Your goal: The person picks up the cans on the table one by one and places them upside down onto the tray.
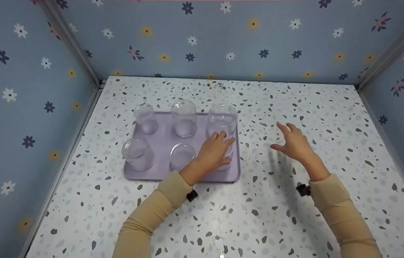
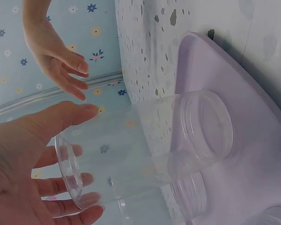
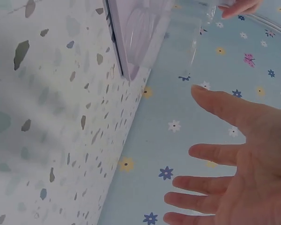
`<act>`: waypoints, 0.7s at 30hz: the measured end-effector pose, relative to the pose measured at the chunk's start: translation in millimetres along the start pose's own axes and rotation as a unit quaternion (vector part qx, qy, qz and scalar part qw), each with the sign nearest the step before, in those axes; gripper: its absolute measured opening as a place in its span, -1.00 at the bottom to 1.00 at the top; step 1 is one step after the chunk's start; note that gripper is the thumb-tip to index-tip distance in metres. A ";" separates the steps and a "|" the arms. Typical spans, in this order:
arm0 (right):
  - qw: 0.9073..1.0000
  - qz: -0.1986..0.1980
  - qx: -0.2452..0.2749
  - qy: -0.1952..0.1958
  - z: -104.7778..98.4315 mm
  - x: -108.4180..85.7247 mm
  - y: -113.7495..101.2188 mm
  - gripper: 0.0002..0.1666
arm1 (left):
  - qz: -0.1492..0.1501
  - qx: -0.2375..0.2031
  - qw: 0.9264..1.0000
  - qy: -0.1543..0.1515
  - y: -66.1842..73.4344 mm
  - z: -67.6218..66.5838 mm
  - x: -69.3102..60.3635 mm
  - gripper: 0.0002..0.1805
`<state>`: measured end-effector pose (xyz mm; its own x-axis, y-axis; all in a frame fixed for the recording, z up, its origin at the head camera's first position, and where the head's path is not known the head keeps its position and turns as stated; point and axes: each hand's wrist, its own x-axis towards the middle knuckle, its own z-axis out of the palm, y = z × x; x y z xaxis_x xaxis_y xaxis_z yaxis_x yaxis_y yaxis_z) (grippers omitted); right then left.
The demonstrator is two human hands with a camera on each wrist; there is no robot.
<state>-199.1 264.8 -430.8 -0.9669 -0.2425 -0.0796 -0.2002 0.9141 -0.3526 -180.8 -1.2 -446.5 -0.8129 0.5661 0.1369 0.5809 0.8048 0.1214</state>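
My left hand (image 1: 209,152) reaches over the front right corner of a lilac tray (image 1: 162,125). Its thumb and fingers are curved round the upper end of a clear jar (image 2: 131,145), which stands on the tray. Through the see-through wall, the fingertips show behind the jar in the left wrist view. Whether the thumb presses firmly is hard to tell. To the right of the tray, my right hand (image 1: 295,145) hovers above the table, fingers spread and holding nothing.
Several more clear vessels stand on the tray: one at back left (image 1: 145,118), a tall one at back middle (image 1: 184,118), a wide one at back right (image 1: 222,116), others at front left (image 1: 138,154) and front middle (image 1: 182,156). Flowered panels (image 1: 223,39) enclose the speckled table (image 1: 277,222).
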 end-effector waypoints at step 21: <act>0.998 0.005 0.011 0.060 -10.9 35.1 13.4 0.04 | -0.011 -0.061 0.996 -0.058 -5.9 4.1 4.1 -0.23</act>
